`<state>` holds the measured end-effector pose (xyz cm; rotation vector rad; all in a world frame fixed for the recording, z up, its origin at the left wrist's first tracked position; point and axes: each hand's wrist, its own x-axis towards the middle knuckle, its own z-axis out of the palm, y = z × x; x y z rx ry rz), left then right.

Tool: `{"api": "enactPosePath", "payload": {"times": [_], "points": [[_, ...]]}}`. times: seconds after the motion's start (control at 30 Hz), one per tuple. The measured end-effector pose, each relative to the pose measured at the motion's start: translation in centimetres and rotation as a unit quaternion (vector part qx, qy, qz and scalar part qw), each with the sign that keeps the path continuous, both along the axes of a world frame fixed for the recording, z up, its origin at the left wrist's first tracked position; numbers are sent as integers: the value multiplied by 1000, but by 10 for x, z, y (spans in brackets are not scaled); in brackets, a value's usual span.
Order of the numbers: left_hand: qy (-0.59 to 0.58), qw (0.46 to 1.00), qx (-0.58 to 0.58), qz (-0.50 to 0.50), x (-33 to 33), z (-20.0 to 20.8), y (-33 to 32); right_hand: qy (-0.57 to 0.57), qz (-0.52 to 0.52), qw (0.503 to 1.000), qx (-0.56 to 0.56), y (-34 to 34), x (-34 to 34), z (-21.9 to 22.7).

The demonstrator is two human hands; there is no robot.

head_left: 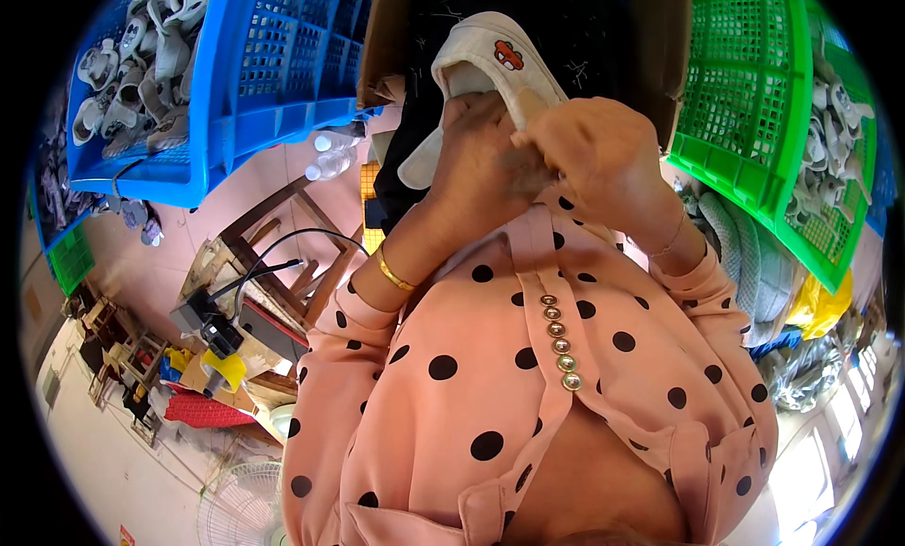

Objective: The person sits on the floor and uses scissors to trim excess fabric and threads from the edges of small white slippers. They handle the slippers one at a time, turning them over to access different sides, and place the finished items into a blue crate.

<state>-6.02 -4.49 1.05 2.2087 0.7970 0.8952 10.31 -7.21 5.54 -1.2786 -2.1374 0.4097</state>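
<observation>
A white fabric shoe upper (471, 41) with a small red-orange car-shaped patch lies above my dark-clad lap. My left hand (490, 159), below a gold bangle, is closed on it, its fingers reaching into the opening. One flap of the upper hangs down to the left of that wrist. My right hand (599, 159) is curled, thumb and fingers pinched at the upper's right edge, close against the left hand. The right fingertips are slightly blurred, and whether they also hold something small cannot be seen.
A blue plastic crate (212, 112) with several pale shoe pieces stands at left. A green crate (745, 103) with more pieces stands at right. Cardboard edges (674, 56) flank my lap. Clear plastic bottles (330, 155), a wooden stool (302, 235) and a black cable are to the left.
</observation>
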Motion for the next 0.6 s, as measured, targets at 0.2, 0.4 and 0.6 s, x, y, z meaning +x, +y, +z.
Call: {"api": "enactPosePath", "payload": {"times": [0.2, 0.4, 0.6], "points": [[124, 991, -55, -5, -21, -4, 9, 519, -52, 844, -125, 3, 65, 16], [199, 960, 15, -197, -6, 23, 21, 0, -250, 944, -213, 5, 49, 20], [228, 925, 62, -296, 8, 13, 18, -163, -148, 927, -303, 11, 56, -22]]}}
